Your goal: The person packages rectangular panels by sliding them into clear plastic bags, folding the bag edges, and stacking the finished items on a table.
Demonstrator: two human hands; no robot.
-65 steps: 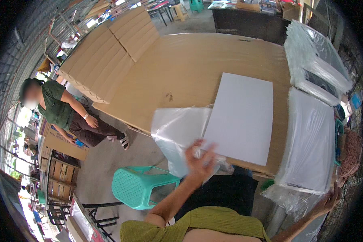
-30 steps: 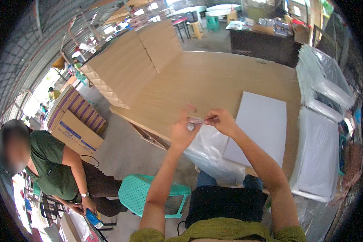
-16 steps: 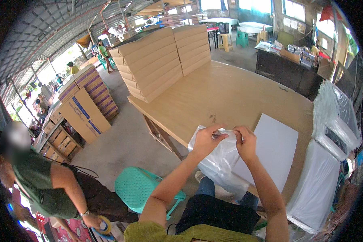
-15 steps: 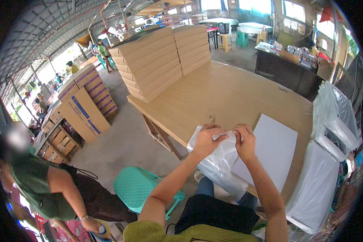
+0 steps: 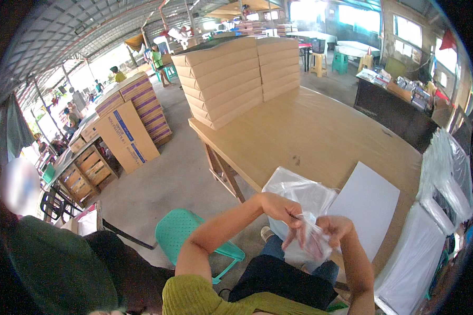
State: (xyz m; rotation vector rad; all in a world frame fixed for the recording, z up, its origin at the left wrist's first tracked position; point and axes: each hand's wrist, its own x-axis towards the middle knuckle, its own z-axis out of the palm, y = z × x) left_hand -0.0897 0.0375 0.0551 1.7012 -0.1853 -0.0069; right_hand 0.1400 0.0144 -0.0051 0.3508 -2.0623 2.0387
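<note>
A clear plastic bag (image 5: pixel 299 188) lies partly on the table's near edge, its gathered end drawn toward my body. My left hand (image 5: pixel 285 211) grips that gathered end, with some fingers pointing down behind or inside the thin film. Close to its right, my right hand (image 5: pixel 336 229) is closed on the same bag, fingers bent. Both hands are just off the table edge, above my lap. A white sheet (image 5: pixel 367 202) lies flat on the table, right of the bag and beyond my right hand. Exactly how the fingertips sit in the crumpled plastic is hard to see.
Tall stacks of brown-wrapped packs (image 5: pixel 220 84) stand on the table's (image 5: pixel 320 136) far left. Bundles of clear plastic (image 5: pixel 412 252) line its right side. A green stool (image 5: pixel 186 236) is left of my legs. A person in a dark green top (image 5: pixel 52 268) is close at left.
Both hands have come down toward my lap with the bag's end, and the bag's other end now spreads over the table edge. The person at left is nearer. The view has turned left.
</note>
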